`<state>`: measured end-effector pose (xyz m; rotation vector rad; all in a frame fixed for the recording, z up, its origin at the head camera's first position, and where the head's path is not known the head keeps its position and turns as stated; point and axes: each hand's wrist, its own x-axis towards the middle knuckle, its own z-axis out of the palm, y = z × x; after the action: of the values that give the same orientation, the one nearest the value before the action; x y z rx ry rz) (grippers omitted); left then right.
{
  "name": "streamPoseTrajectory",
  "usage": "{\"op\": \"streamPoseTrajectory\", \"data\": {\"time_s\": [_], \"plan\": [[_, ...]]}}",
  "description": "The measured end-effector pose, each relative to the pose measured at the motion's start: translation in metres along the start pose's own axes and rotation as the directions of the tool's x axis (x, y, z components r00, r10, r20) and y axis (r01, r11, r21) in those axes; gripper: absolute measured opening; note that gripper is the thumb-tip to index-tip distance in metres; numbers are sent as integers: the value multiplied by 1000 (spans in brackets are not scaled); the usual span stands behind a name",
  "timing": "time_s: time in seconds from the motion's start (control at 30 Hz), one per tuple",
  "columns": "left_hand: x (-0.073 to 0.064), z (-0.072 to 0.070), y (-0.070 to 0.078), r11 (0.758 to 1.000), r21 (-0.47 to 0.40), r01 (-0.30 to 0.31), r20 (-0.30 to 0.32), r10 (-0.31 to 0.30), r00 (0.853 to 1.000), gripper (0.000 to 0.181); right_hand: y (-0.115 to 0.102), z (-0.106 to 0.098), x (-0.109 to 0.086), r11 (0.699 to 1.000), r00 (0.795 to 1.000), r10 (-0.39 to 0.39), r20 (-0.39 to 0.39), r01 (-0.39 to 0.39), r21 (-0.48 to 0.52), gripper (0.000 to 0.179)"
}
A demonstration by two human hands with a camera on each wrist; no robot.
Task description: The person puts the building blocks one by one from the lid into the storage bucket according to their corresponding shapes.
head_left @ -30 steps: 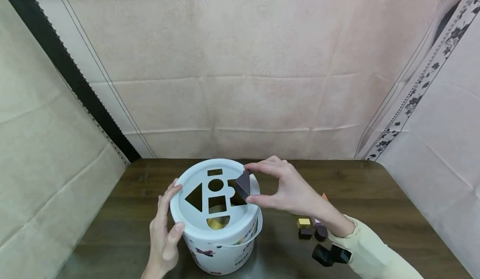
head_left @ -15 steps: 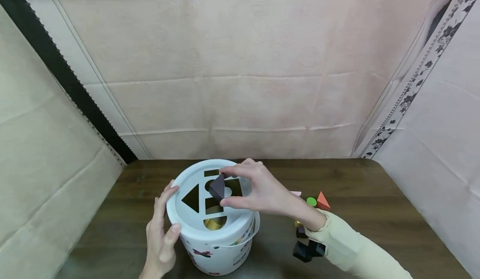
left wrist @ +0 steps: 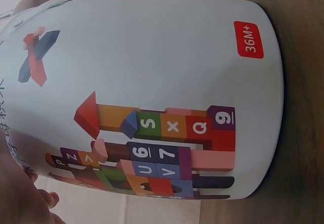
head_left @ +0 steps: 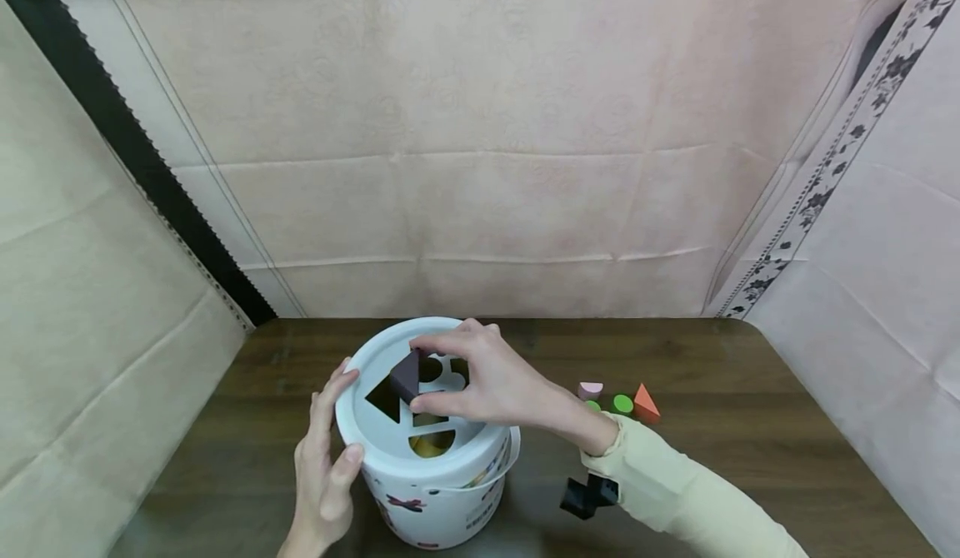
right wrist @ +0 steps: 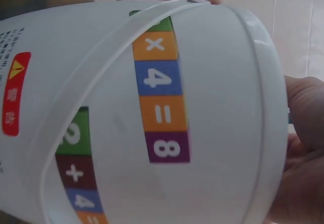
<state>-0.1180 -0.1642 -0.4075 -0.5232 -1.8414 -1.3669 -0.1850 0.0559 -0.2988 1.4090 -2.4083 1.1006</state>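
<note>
A white bucket [head_left: 438, 516] printed with pictures of blocks stands on the wooden table, topped by a pale blue lid [head_left: 386, 445] with cut-out holes of several shapes. Between thumb and fingers, my right hand [head_left: 487, 383] pinches a dark purple triangular block [head_left: 406, 375] over the lid's left side. The block overlaps the left triangular hole [head_left: 384, 400]. My left hand [head_left: 324, 475] rests against the bucket's left side, fingertips at the lid's rim and thumb below it. Bucket walls [left wrist: 152, 57] fill most of both wrist views, and the block is hidden there.
Right of the bucket lie a pink half-round block [head_left: 590, 391], a green round block [head_left: 622, 404] and an orange triangular block [head_left: 646, 405]. A white handle [right wrist: 91, 67] hangs along the bucket's side. Light cloth walls [head_left: 480, 208] border the table.
My right hand has carried the triangular block leftward across the lid, from the right-hand triangular hole to the left one. My left hand stays at the bucket's side.
</note>
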Motion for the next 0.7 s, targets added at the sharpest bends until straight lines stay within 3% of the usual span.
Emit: {"op": "streamPoseTrajectory", "data": {"time_s": [0.7], "plan": [[-1,0,-2,999,14,30,6,-30,1000,56,-2,13,14,997,997,-43,61,47,-59,61]]}}
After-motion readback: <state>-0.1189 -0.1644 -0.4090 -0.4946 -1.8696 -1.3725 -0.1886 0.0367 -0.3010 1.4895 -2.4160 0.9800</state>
